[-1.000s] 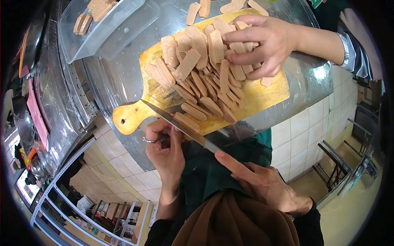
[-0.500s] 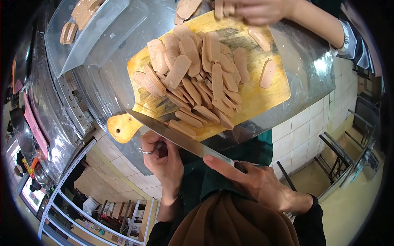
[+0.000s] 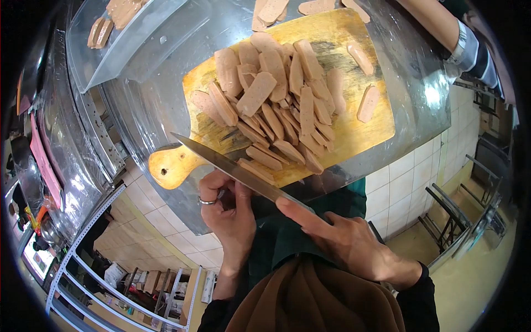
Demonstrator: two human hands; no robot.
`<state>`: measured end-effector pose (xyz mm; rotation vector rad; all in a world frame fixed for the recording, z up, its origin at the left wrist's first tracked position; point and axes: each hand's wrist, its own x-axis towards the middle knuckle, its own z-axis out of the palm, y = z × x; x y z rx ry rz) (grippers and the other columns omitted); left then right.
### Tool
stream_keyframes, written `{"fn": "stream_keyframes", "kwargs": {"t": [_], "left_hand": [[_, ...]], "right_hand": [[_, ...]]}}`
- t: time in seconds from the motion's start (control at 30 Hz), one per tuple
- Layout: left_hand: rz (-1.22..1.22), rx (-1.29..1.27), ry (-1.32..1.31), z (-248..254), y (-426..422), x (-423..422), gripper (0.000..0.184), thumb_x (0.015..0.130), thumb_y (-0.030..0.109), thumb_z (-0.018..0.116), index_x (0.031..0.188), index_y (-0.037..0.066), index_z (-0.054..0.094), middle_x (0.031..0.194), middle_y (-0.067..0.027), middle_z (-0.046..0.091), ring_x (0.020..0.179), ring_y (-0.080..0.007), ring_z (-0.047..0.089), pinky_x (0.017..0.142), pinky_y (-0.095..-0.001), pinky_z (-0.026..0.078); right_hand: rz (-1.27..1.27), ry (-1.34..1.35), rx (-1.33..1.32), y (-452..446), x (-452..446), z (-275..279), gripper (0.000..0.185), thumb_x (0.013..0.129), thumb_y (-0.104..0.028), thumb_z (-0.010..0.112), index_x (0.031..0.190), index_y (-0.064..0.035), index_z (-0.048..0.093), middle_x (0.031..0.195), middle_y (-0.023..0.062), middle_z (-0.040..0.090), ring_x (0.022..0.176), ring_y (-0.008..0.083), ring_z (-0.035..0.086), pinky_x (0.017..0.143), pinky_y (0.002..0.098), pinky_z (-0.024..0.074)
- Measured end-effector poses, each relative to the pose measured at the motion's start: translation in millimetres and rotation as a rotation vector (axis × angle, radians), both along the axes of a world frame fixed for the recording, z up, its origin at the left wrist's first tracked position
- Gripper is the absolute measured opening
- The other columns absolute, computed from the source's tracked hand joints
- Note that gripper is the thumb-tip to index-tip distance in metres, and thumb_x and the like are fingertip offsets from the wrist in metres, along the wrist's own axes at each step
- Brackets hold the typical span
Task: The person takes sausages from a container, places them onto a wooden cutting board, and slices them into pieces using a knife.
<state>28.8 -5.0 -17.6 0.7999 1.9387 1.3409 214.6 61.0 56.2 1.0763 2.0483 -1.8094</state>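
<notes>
Right up close it's a brown headscarf (image 3: 312,301) over a dark green apron (image 3: 274,235), and here's the right hand (image 3: 354,243) with the knife (image 3: 235,172): fingers wrapped round a handle they almost completely hide, forefinger stretched out along the blade. Across from it, the left hand (image 3: 229,213), a ring (image 3: 207,202) on one finger, curls in just beside the blade, thumb and forefinger drawn together; whether they pinch the steel, I cannot tell. The blade runs slantwise away to the left, its tip above the neck of the wooden cutting board (image 3: 357,130), that rounded handle jutting out leftward. And look at the board: a heap of pinkish-brown slices (image 3: 257,94) piled and leaning every which way over its middle and left, with two loose pieces (image 3: 368,103) lying apart on the right. Beneath it all, the shiny tabletop (image 3: 417,113). Farther out on the left stands a translucent container (image 3: 130,52), more slabs inside; past the board's far edge, several strays (image 3: 317,6) lie scattered, and over on the right comes another person's forearm (image 3: 434,22), the hand out of frame.
</notes>
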Motion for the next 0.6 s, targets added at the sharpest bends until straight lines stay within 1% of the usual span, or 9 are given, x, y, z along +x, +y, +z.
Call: {"fn": "stream_keyframes", "kwargs": {"t": [0.07,0.1,0.13,0.2,0.27,0.37,0.43,0.5,0.6], "left_hand": [[-0.021,-0.011,-0.009,1.5,-0.4,-2.2,0.016,0.093,-0.005,0.063,0.105,0.002,0.054,0.095,-0.0027,0.057,0.072,-0.005,0.052,0.065,-0.0192,0.044],[-0.02,-0.005,-0.018,1.3,0.8,-2.7,0.016,0.092,-0.005,0.063,0.104,0.002,0.055,0.095,-0.0028,0.057,0.072,-0.0051,0.051,0.064,-0.0191,0.043],[-0.017,0.002,-0.026,0.9,1.6,-2.7,0.016,0.092,-0.004,0.064,0.104,0.001,0.055,0.095,-0.0029,0.057,0.071,-0.0051,0.051,0.064,-0.0191,0.043],[-0.013,0.002,0.02,-2.0,1.1,-2.7,0.016,0.092,-0.003,0.065,0.104,0.001,0.055,0.096,-0.0031,0.058,0.072,-0.0051,0.051,0.064,-0.019,0.043],[-0.006,0.001,0.041,-2.0,1.6,-1.3,0.016,0.092,-0.002,0.066,0.104,0.001,0.055,0.096,-0.0036,0.058,0.072,-0.0052,0.051,0.064,-0.019,0.043],[-0.011,-0.004,0.014,1.9,3.6,0.3,0.016,0.093,-0.002,0.065,0.105,0.0,0.056,0.098,-0.0046,0.059,0.074,-0.0056,0.052,0.065,-0.0192,0.044],[0.009,-0.008,-0.02,1.2,3.6,0.1,0.016,0.093,-0.002,0.065,0.106,0.0,0.056,0.099,-0.0053,0.06,0.075,-0.0059,0.053,0.066,-0.0195,0.045],[0.003,0.004,-0.016,0.1,1.8,-0.2,0.016,0.093,-0.001,0.065,0.107,0.0,0.056,0.101,-0.006,0.06,0.077,-0.0062,0.054,0.067,-0.0196,0.045],[0.01,0.006,-0.06,-2.5,0.8,-0.4,0.016,0.094,0.0,0.065,0.108,0.0,0.057,0.102,-0.0068,0.061,0.08,-0.0068,0.055,0.069,-0.0199,0.046]], "right_hand": [[0.0,-0.004,-0.013,2.2,-4.4,-0.2,0.075,0.098,-0.013,0.051,0.157,-0.0377,0.011,0.07,0.0224,0.062,0.062,0.0423,0.065,0.061,0.0519,0.0572],[0.006,-0.02,-0.019,5.8,-8.2,-0.4,0.075,0.097,-0.01,0.052,0.156,-0.0357,0.014,0.076,0.0224,0.063,0.066,0.0422,0.065,0.062,0.0509,0.0569],[0.011,-0.037,-0.025,9.3,-12.0,-0.6,0.074,0.096,-0.008,0.053,0.156,-0.0338,0.017,0.081,0.0224,0.064,0.069,0.042,0.066,0.063,0.05,0.0566],[0.025,-0.093,-0.042,16.7,-24.9,-0.9,0.072,0.092,0.001,0.056,0.153,-0.0265,0.029,0.104,0.0222,0.067,0.083,0.0411,0.066,0.068,0.0463,0.0557],[-0.011,-0.066,-0.038,19.4,-27.9,-4.3,0.071,0.092,0.001,0.056,0.153,-0.0258,0.029,0.105,0.0228,0.067,0.088,0.0421,0.066,0.071,0.0465,0.0557],[-0.068,-0.035,-0.057,13.8,-19.6,-3.4,0.068,0.093,0.002,0.054,0.152,-0.0242,0.032,0.106,0.0224,0.067,0.089,0.0431,0.066,0.073,0.0462,0.0558],[-0.113,-0.022,-0.1,8.7,-9.0,0.7,0.068,0.093,0.002,0.055,0.152,-0.0233,0.032,0.103,0.0213,0.068,0.086,0.0435,0.067,0.072,0.0459,0.0559],[-0.078,-0.067,-0.119,9.5,-9.1,-1.6,0.068,0.093,0.002,0.055,0.152,-0.0225,0.032,0.106,0.0205,0.068,0.086,0.0432,0.067,0.072,0.0454,0.0563],[-0.007,-0.107,-0.13,21.5,-28.5,-10.3,0.066,0.094,0.0,0.055,0.152,-0.0218,0.032,0.113,0.021,0.066,0.093,0.0428,0.066,0.076,0.0442,0.057]]}}
